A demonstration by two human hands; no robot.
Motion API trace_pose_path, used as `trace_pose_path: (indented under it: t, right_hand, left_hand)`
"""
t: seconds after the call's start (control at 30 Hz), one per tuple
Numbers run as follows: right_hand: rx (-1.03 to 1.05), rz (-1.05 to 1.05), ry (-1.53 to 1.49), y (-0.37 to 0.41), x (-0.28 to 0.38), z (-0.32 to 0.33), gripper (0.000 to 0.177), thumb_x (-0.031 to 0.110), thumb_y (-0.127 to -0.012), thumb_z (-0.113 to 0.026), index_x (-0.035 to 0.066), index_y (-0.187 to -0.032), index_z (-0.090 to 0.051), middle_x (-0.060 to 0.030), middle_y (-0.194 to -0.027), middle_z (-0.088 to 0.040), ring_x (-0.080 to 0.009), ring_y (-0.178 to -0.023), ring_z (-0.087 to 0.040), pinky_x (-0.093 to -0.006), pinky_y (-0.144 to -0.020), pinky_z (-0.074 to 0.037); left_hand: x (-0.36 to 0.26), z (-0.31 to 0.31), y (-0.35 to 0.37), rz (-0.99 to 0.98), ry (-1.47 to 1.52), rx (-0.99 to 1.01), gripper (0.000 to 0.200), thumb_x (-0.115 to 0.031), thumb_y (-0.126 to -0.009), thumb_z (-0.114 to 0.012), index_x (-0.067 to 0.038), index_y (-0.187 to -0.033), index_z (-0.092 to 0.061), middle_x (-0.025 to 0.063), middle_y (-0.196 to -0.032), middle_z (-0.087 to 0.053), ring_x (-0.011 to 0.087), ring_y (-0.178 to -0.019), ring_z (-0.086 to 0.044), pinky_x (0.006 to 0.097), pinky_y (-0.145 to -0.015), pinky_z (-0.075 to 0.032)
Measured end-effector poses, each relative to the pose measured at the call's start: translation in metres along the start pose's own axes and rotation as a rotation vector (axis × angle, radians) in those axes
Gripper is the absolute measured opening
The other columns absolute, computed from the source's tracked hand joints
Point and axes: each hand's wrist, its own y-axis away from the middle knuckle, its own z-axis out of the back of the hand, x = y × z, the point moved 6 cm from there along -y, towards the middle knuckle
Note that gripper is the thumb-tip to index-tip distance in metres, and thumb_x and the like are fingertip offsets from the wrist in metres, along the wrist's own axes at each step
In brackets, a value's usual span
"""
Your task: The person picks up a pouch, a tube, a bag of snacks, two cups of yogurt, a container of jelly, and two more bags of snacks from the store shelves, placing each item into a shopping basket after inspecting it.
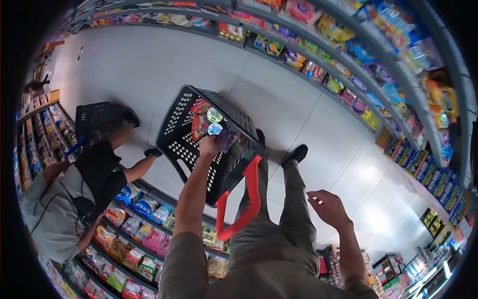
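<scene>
My left hand (209, 146) reaches down into a black shopping basket (172, 117), its fingers closed at a small cup with a blue and white lid (215, 129). Right beside that lid is a second cup with a green and white lid (214, 115). Red snack packets (198, 124) and a dark purple packet (229, 141) lie in the basket around them. The basket's red handle (253, 192) hangs toward my body. Off to the right, my right hand (326, 207) is held in the air with loosely bent fingers and nothing in it.
Another person (74, 199) is bent at the left by a low snack shelf (144, 236), with a second black basket (94, 117) near them. Tall shelves (343, 79) of bagged snacks curve along the far and right sides. Pale floor tiles (164, 55) lie between.
</scene>
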Motion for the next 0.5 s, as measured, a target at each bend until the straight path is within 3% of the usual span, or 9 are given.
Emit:
trace_pose_path:
  t: [0.13, 0.23, 0.3, 0.33, 0.5]
  right_hand:
    - [0.021, -0.185, -0.019, -0.013, -0.069, -0.031, 0.018, 0.012, -0.091, -0.069, 0.005, -0.108, -0.072, -0.0141, -0.097, -0.072, -0.0265, -0.072, -0.071, -0.0353, -0.065, -0.057]
    - [-0.017, -0.204, -0.025, -0.024, -0.11, -0.055, 0.018, 0.009, -0.09, -0.07, 0.003, -0.107, -0.071, -0.015, -0.096, -0.072, -0.0273, -0.07, -0.071, -0.0348, -0.064, -0.057]
    - [-0.014, -0.198, -0.04, -0.033, -0.128, -0.073, 0.016, 0.007, -0.09, -0.07, 0.001, -0.105, -0.071, -0.0156, -0.095, -0.072, -0.0269, -0.069, -0.071, -0.0345, -0.063, -0.057]
    - [-0.009, -0.221, -0.068, -0.037, -0.137, -0.082, 0.016, 0.007, -0.09, -0.069, 0.001, -0.105, -0.071, -0.0158, -0.094, -0.072, -0.0264, -0.07, -0.071, -0.0345, -0.063, -0.057]
    - [0.031, -0.216, -0.107, -0.055, -0.163, -0.112, 0.016, 0.003, -0.091, -0.067, 0.001, -0.106, -0.071, -0.0154, -0.093, -0.072, -0.0256, -0.075, -0.073, -0.0338, -0.064, -0.057]
  left_hand:
    - [0.044, -0.097, -0.054, 0.06, -0.172, 0.089, 0.021, -0.023, -0.091, -0.061, -0.011, -0.102, -0.074, 0.0223, -0.092, -0.071, 0.0426, -0.087, -0.069, 0.0512, -0.08, -0.055]
    - [0.073, -0.155, -0.077, 0.096, -0.237, 0.196, 0.025, -0.02, -0.09, -0.059, -0.012, -0.111, -0.071, 0.021, -0.095, -0.072, 0.0411, -0.089, -0.07, 0.051, -0.079, -0.056]
    - [0.115, -0.211, -0.092, -0.034, -0.027, 0.077, 0.024, -0.023, -0.091, -0.057, -0.011, -0.108, -0.071, 0.0204, -0.096, -0.073, 0.0399, -0.093, -0.07, 0.0484, -0.08, -0.057]
    - [0.137, -0.234, -0.092, -0.062, 0.284, -0.033, 0.027, -0.029, -0.092, -0.058, -0.011, -0.108, -0.07, 0.0196, -0.103, -0.072, 0.0376, -0.1, -0.069, 0.0459, -0.085, -0.056]
    - [0.122, -0.253, -0.08, -0.237, 0.004, 0.048, 0.029, -0.032, -0.093, -0.058, -0.011, -0.109, -0.07, 0.0195, -0.105, -0.072, 0.0372, -0.101, -0.068, 0.0458, -0.085, -0.055]
